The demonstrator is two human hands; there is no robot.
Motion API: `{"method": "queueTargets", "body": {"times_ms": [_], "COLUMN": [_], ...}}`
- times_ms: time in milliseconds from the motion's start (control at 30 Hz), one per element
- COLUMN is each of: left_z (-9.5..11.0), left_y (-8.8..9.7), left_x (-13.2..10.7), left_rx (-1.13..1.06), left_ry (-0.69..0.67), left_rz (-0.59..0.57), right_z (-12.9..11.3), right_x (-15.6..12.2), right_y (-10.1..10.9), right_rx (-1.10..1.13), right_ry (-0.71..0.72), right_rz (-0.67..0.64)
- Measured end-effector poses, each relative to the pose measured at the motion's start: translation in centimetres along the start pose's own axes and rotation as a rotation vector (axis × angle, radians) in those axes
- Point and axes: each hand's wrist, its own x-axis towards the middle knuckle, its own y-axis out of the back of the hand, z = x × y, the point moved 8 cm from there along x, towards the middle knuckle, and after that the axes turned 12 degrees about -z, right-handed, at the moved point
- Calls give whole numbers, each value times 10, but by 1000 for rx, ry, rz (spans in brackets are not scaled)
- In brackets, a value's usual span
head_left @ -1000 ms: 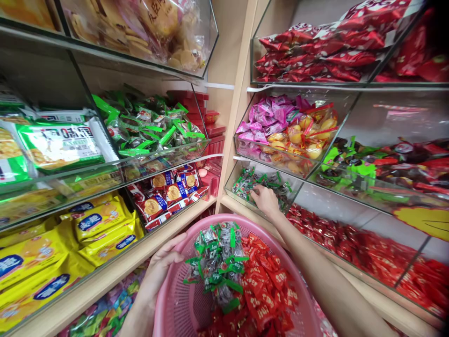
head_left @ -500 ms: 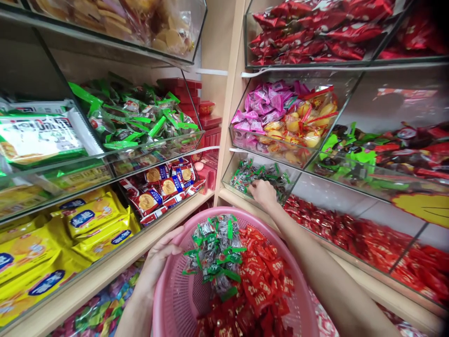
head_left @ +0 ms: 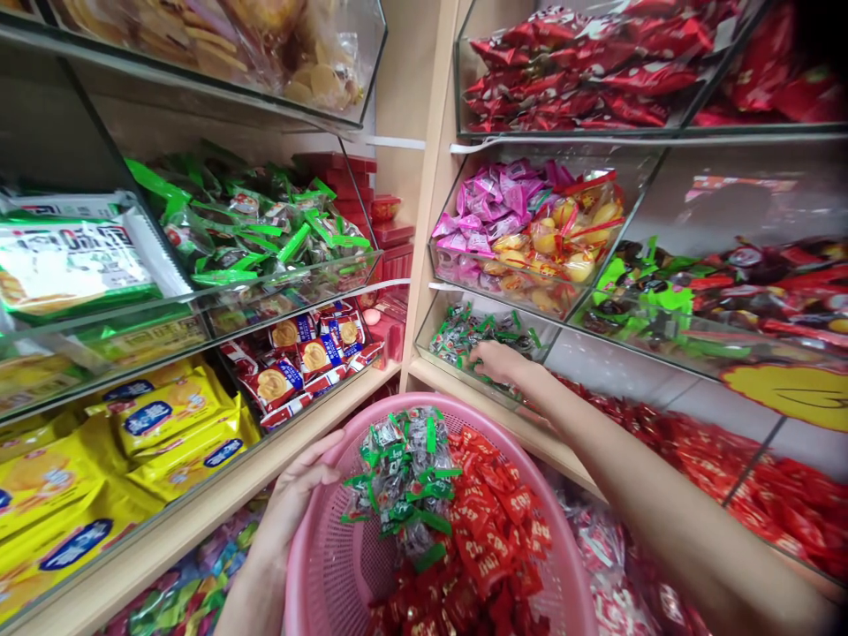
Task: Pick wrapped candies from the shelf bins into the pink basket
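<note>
My right hand (head_left: 500,362) is in the small bin (head_left: 437,357), over about the middle of its front edge. Fingers curled, tips down among the green-and-clear packets (head_left: 454,329); can't tell if they've got one. Packets lie loose toward the bin's left side and back edge.

Step in hand, my read: picking from this bin. Next move calls for a firm pinch, then a lift clear of the front edge without snagging wrappers.

Left hand (head_left: 298,486) has the pink basket (head_left: 321,548) by its left rim, fingers bent over it, grip part-closed. Basket sits just in front of the bin. Inside: look-alike green packets (head_left: 397,477) toward the far edge, red packets (head_left: 494,512) beside and touching them along the right wall, darker red ones (head_left: 437,609) nearest me.

Further out: purple packets (head_left: 490,199) in the bin above; loose red sweets (head_left: 695,459) in the bin to the right.

Hard to see: right fingertips, lost in the wrappers. My right forearm covers part of the red bin's front edge. Basket's near rim is cut off, so is the top shelf; upper right corner's black. Print on the small wrappers: mostly unreadable.
</note>
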Motion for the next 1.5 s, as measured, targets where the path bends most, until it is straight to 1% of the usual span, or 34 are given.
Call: {"method": "queueTargets", "body": {"times_ms": [100, 367, 600, 767, 900, 933, 1000, 1067, 1100, 1167, 1200, 1267, 1333, 1400, 1433, 1500], "left_z": [0, 5, 1, 1, -1, -1, -1, -1, 0, 0, 0, 0, -1, 0, 0, 0], "left_y": [-1, -1, 1, 1, 2, 2, 4, 5, 5, 6, 6, 5, 3, 2, 1, 0], "left_x": [-2, -3, -1, 0, 0, 0, 0, 1, 1, 2, 2, 2, 0, -1, -2, -2], "left_rx": [-11, 30, 7, -7, 8, 8, 15, 30, 40, 47, 40, 15, -8, -11, -7, 0], "left_ry": [10, -17, -19, -18, -6, -8, -19, -35, -43, -50, -51, -48, -45, -43, -40, -39], "left_rz": [-1, -3, -10, -17, -13, -13, -8, -5, -6, -4, -5, -6, -10, -18, -24, -35], "right_z": [2, 0, -6, -7, -1, -2, -8, -19, -25, -40, -50, -71, -91, -106, -111, -117], "right_x": [-1, -7, -12, -16, -29, -36, -57, -87, -104, -132, -143, -156, -161, -161, -160, -157], "right_y": [-2, -1, 2, 9, 25, 32, 48, 61, 63, 58, 50, 26, -3, -28, -38, -49], "right_rx": [-28, -53, -53, -49, -32, -17, 58, 202, 291, 470, 559, 720, 832, 868, 864, 837], "right_ry": [5, -19, -129, -178, -205, -193, -108, 43, 126, 280, 353, 476, 544, 581, 593, 605], "right_rz": [-16, 46, 104, 183, 263, 307, 443, 594, 646, 658, 621, 462, 285, 163, 127, 91]}}
